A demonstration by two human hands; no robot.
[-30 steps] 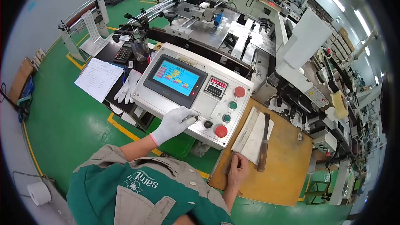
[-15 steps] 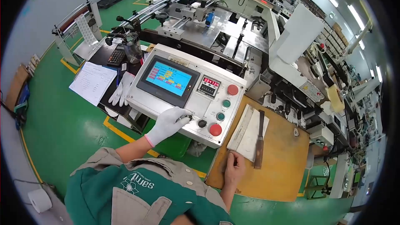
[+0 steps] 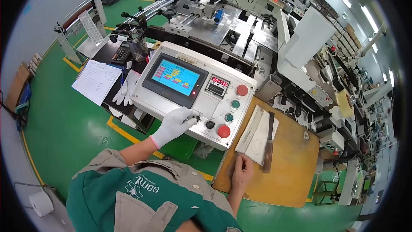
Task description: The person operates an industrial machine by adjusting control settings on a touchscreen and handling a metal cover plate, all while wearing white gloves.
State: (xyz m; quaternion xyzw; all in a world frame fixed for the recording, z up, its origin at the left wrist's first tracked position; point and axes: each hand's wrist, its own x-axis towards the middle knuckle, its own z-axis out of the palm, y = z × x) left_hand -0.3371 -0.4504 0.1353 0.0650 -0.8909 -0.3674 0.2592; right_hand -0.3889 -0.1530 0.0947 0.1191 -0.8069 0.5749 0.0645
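Observation:
My left hand (image 3: 175, 125), in a white glove, has its thumb and fingers closed around a small black knob (image 3: 198, 119) at the lower edge of a control panel (image 3: 148, 101). Beside that knob is a second black knob (image 3: 210, 125). The panel carries a lit blue touchscreen (image 3: 176, 77), a red digit counter (image 3: 217, 85), green buttons and red buttons. My bare right hand (image 3: 243, 172) rests on a tan board (image 3: 283, 184) with its fingers curled in; their undersides are hidden. Near its fingertips lie a white pad (image 3: 253, 137) and a wooden-handled knife-like tool (image 3: 268, 146).
Behind the panel stands a machine with metal rails (image 3: 163, 6) and a flat steel bed. At left are a written sheet (image 3: 96, 81), a calculator (image 3: 120, 54), a spare white glove (image 3: 127, 89) and a glass jar (image 3: 137, 47). More machinery (image 3: 307, 83) rises at right.
The counter has gone from 4734 to 4735, and the touchscreen's display looks slightly different. My view has shifted a little. Both hands stay in place.

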